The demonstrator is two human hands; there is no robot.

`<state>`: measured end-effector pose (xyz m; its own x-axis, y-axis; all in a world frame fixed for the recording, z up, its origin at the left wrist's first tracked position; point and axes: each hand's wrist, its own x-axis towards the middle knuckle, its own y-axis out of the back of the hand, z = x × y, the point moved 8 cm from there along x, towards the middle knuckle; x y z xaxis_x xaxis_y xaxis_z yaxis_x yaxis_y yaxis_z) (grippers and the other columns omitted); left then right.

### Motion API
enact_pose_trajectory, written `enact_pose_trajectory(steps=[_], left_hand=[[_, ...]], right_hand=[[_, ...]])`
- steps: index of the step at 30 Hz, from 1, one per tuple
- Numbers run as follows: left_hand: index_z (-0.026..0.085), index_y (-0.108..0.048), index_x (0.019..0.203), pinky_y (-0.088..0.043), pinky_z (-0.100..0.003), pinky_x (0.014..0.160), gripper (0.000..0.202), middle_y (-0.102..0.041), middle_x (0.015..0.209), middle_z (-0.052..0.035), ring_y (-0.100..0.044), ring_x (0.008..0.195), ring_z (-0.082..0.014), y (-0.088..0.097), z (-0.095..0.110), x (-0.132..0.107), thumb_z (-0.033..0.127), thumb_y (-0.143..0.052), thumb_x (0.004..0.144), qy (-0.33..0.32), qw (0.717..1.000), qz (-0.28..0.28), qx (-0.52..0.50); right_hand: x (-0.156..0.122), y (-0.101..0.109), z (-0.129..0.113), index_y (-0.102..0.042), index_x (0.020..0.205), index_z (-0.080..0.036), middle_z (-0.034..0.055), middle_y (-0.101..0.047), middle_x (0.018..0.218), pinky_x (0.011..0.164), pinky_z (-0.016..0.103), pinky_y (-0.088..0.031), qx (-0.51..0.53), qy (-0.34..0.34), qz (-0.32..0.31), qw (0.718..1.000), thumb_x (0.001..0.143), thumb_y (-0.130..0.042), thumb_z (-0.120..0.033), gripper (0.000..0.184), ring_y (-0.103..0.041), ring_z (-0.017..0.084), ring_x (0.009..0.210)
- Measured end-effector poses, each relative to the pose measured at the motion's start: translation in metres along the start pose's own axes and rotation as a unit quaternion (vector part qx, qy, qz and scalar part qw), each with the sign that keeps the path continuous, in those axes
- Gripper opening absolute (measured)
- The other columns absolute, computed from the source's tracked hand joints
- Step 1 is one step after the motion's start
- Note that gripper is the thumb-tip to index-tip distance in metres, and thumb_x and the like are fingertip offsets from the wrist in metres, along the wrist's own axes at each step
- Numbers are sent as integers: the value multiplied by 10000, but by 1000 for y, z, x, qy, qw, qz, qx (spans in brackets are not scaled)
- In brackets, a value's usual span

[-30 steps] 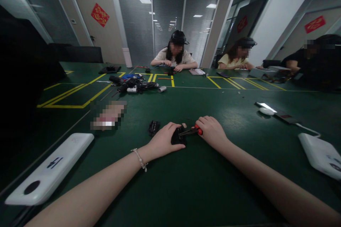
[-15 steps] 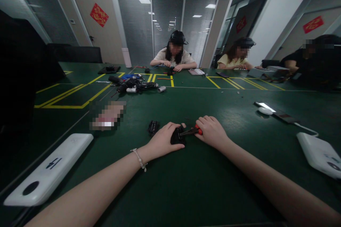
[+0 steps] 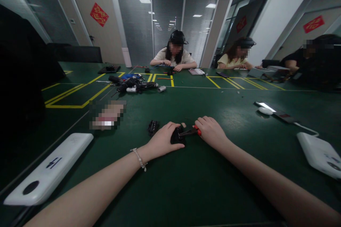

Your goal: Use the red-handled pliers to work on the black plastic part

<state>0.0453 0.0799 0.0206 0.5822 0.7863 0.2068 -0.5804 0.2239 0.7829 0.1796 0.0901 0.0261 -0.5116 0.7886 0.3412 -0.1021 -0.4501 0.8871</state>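
Observation:
My left hand (image 3: 162,138) is closed around a small black part (image 3: 176,136) on the green table, thumb on the near side and fingers on the far side. Its exact kind is too dark to make out. In my right hand (image 3: 212,131) are pliers (image 3: 197,131) with red handles, mostly covered by my fingers. Their dark, slender jaws point left and reach the black part. Just beyond lies a small pale piece (image 3: 183,125). Left of my left hand sits another black part (image 3: 153,127) with a ridged look.
White device (image 3: 50,170) lies at the left, another white device (image 3: 319,154) at the right. A blurred-out flat object (image 3: 108,115) rests ahead on the left. Farther off is a heap of black tools and cables (image 3: 133,84). Several people sit across the green table (image 3: 213,184).
The pliers and my right hand have shifted very slightly left, toward the black part. My left hand keeps its hold in the same place.

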Motion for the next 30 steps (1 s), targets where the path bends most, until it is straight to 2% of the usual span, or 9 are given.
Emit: enact_pose_trajectory(steps=[13, 23, 30], left_hand=[[232, -403, 1154, -405, -380, 831, 594, -464, 1122, -58, -485, 995, -242, -1, -1, 1, 464, -618, 652, 2, 1000, -5, -7], [226, -408, 1142, -399, -385, 843, 583, -468, 1108, -61, -486, 994, -243, -1, 0, 1, 441, -632, 649, -8, 1000, 3, 0], [233, -405, 1152, -399, -377, 844, 585, -456, 1133, -57, -477, 1014, -245, -1, 1, 0, 450, -620, 653, 12, 1000, -14, -8]], right_hand=[[0, -3, 5, -554, 810, -159, 57, -569, 822, 693, 296, -345, 11, 2, -10, 1000, 778, -434, -150, 125, -474, 172, 758], [0, 4, -1, -562, 812, -149, 74, -573, 826, 700, 308, -346, -1, -3, 2, 1000, 795, -402, -148, 161, -481, 184, 772], [0, 2, 3, -562, 831, -152, 70, -579, 845, 701, 305, -354, 11, -5, -4, 1000, 786, -424, -154, 145, -489, 178, 780]])
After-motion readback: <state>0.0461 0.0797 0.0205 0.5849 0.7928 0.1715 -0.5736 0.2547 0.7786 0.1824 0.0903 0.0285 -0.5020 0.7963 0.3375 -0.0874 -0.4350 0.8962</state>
